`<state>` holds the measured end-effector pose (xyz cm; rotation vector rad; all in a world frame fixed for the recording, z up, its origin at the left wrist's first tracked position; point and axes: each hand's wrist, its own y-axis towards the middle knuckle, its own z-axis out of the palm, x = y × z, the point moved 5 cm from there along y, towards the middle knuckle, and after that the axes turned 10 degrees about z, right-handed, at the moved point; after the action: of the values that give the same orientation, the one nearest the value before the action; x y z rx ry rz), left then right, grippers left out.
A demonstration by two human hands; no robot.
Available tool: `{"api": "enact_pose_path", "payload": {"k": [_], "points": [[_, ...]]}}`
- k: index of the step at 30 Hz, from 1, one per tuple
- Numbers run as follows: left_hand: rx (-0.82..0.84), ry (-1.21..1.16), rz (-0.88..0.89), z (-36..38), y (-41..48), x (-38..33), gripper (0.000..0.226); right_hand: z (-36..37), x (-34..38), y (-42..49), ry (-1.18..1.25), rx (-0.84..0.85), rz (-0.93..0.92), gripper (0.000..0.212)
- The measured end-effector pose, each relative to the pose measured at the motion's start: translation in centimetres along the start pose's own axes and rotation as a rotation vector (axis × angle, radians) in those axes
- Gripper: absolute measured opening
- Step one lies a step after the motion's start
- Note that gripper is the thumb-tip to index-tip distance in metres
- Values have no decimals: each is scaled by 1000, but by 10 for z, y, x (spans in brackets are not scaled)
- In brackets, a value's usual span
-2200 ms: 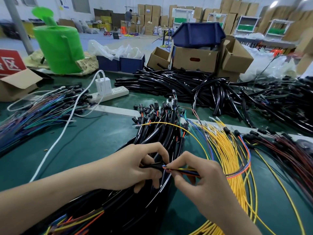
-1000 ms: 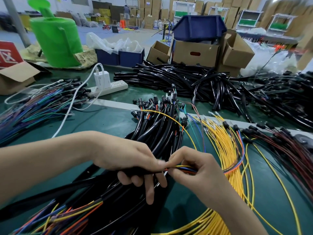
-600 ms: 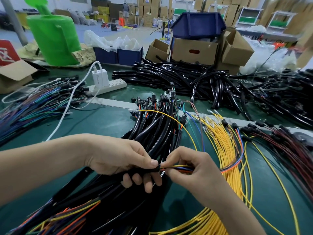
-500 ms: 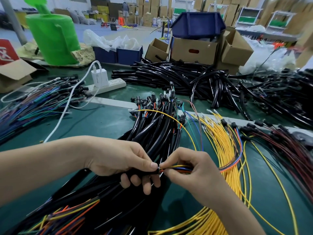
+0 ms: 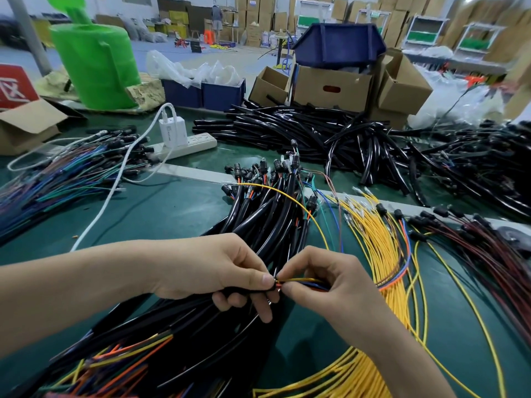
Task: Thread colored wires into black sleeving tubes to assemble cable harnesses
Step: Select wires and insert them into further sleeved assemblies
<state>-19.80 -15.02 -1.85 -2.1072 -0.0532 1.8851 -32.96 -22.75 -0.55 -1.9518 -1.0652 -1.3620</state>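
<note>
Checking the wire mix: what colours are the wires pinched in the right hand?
Yellow, orange and blue wires, shown in the head view.

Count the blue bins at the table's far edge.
3: a large bin atop the cardboard box; a left bin and right bin side by side near the green roll. More may be hidden.

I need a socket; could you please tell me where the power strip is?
Head view, upper left: the white power strip lies between the coloured wire bundle and the black tube pile.
</note>
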Motion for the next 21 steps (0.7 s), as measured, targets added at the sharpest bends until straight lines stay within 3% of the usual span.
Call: {"api": "enact_pose_path", "payload": {"k": [6,17,21], "points": [[-6,-25,-4,5,0,-1,24,-2,-2,1,-10,-19,1,7],[-29,33,35,16,8,-14,21,6,-3,-1,91,31,-18,10],[-45,126,32,19,12,-15,22,4,-4,1,-6,-68,-27,10]]}}
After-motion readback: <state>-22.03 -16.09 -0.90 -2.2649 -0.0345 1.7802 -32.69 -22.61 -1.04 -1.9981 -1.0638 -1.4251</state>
